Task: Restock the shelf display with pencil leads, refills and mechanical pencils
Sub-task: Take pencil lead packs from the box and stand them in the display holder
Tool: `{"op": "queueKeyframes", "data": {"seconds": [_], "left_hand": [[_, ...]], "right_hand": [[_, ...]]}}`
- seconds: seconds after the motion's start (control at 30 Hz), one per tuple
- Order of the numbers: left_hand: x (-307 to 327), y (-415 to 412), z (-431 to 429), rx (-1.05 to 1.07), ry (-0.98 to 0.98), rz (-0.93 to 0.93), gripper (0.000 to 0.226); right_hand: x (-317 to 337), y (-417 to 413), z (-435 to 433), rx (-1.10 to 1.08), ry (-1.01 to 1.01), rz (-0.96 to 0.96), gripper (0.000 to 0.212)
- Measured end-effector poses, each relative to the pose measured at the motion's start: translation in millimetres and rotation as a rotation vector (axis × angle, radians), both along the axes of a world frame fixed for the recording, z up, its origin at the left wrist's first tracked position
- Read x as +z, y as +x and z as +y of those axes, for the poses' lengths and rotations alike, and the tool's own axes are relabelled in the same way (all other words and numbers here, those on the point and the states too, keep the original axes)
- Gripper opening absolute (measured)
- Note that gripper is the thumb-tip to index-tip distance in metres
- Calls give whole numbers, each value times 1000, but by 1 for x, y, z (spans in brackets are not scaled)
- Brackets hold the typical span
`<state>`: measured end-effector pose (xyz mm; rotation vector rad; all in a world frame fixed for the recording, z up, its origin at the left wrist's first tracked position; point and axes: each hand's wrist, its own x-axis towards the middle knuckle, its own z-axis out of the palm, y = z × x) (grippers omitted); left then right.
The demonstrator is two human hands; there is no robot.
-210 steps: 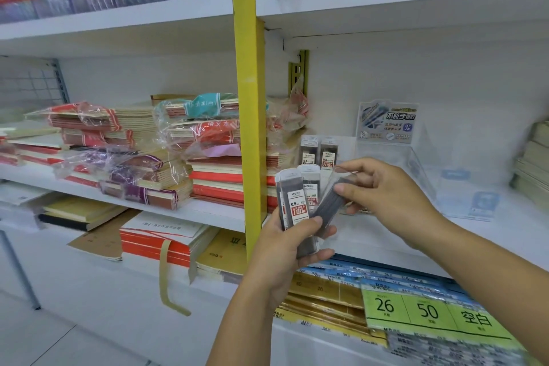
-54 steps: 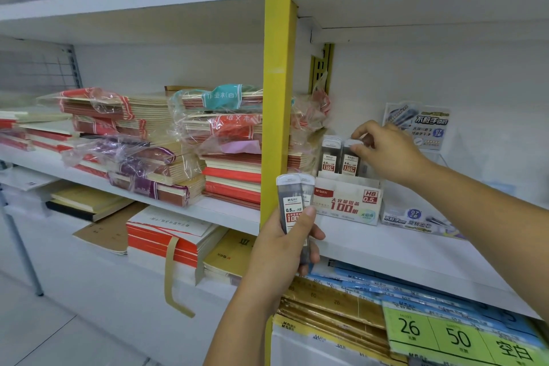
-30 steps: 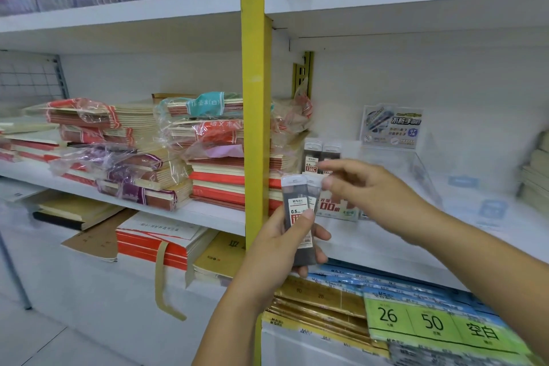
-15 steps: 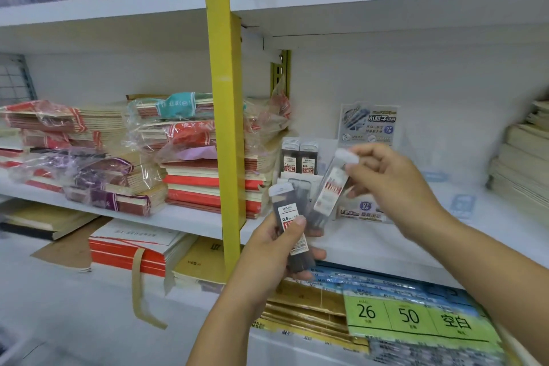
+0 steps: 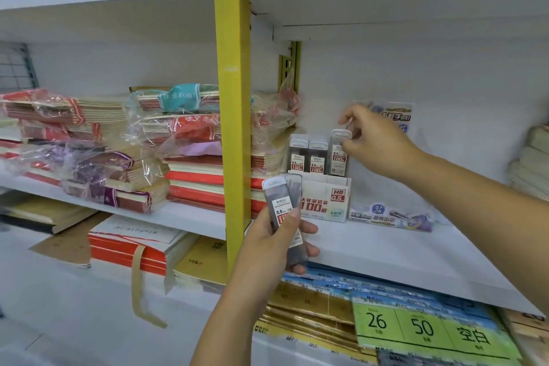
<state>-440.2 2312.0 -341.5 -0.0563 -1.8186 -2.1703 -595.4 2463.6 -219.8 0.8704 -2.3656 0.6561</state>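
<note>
Evidently mid-restock: on the white shelf, over the cardboard display box, the right hand pinches a lead case by its cap beside two seated cases, the left hand grips two spares; next it likely needs seating, then release.

Left hand grips a front lead case whose bottom end is buried under thumb and fingers; the second case behind it shows just a sliver, label hidden. Those two also block the left bit of the display box print. Right hand pinches a third case and covers part of its cap, plus half the printed card behind, which is too blurry to read anyway. Yellow post cuts across the notebook stacks. Pale stack runs off the right edge, fuzzy, can't tell what it is. Fine print on the green tag is unreadable.
</note>
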Motion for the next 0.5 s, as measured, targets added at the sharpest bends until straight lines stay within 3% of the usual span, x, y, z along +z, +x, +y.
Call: {"op": "queueKeyframes", "data": {"seconds": [0.13,0.5], "left_hand": [[0,-1,-1,1,-1,-5,18],[1,0,-3,6,-13,-7,21]], "right_hand": [[-11,-16,-3,-49,-4,7,12],[-13,-30,-3,-168,2,49,14]]}}
